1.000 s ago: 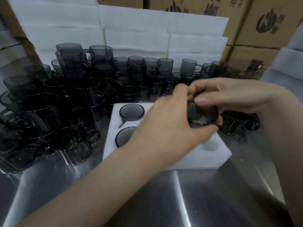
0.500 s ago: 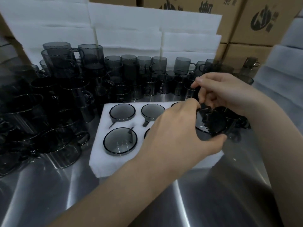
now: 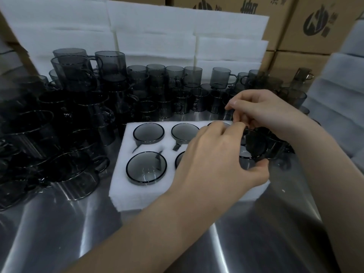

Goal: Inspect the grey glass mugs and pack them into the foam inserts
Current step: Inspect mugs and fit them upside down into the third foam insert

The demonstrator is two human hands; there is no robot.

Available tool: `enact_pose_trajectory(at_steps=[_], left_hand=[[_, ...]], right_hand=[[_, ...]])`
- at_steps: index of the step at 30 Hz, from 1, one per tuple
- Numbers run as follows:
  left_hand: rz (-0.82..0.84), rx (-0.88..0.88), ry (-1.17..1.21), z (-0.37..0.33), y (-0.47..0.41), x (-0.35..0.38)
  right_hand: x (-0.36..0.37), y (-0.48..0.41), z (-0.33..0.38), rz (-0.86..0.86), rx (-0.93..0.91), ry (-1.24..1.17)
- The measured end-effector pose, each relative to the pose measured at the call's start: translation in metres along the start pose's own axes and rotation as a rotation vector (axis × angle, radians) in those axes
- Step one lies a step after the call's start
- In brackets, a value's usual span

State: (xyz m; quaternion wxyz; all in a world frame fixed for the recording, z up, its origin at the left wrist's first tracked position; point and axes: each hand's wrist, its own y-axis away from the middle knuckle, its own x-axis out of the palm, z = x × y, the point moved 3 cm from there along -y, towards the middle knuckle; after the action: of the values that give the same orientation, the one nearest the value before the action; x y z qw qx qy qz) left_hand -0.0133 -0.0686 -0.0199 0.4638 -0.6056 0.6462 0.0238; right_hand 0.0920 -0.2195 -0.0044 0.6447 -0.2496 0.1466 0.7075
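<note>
Both hands pinch one grey mug [image 3: 254,144], left hand [image 3: 216,154] underneath, right hand [image 3: 262,111] on top. It's tipped sideways, mouth toward the camera, just right of the foam insert [image 3: 122,182], so the free pocket probably sits under the left hand

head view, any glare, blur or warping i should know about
Head view: bright streaks of glare on the steel table; the dark mugs at far left are dim and smeared; foam stacks bow from the wide lens; both hands look sharp.
</note>
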Motion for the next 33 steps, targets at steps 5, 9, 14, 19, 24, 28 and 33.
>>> enact_pose_trajectory(at_steps=[5, 9, 14, 19, 24, 28, 33], left_hand=[[0.034, 0.003, 0.003, 0.001, -0.002, -0.003], [0.075, 0.017, -0.019, 0.001, 0.0, -0.003], [0.122, -0.017, -0.085, 0.006, 0.0, 0.002], [0.144, 0.088, -0.261, -0.001, 0.006, 0.003], [0.354, 0.243, -0.557, 0.0, 0.016, 0.016], [0.439, 0.257, -0.648, 0.001, 0.019, 0.023], [0.443, 0.251, -0.608, 0.003, 0.02, 0.02]], right_hand=[[0.001, 0.0, -0.001, 0.004, 0.007, 0.007], [0.001, 0.001, 0.0, 0.008, 0.006, 0.001], [0.002, 0.0, 0.0, 0.02, 0.001, 0.003], [0.002, 0.0, -0.001, 0.025, -0.006, -0.005], [-0.001, -0.001, 0.0, -0.016, -0.023, 0.022], [-0.003, -0.002, 0.0, -0.076, -0.029, -0.026], [-0.013, -0.006, -0.002, -0.285, -0.026, -0.123]])
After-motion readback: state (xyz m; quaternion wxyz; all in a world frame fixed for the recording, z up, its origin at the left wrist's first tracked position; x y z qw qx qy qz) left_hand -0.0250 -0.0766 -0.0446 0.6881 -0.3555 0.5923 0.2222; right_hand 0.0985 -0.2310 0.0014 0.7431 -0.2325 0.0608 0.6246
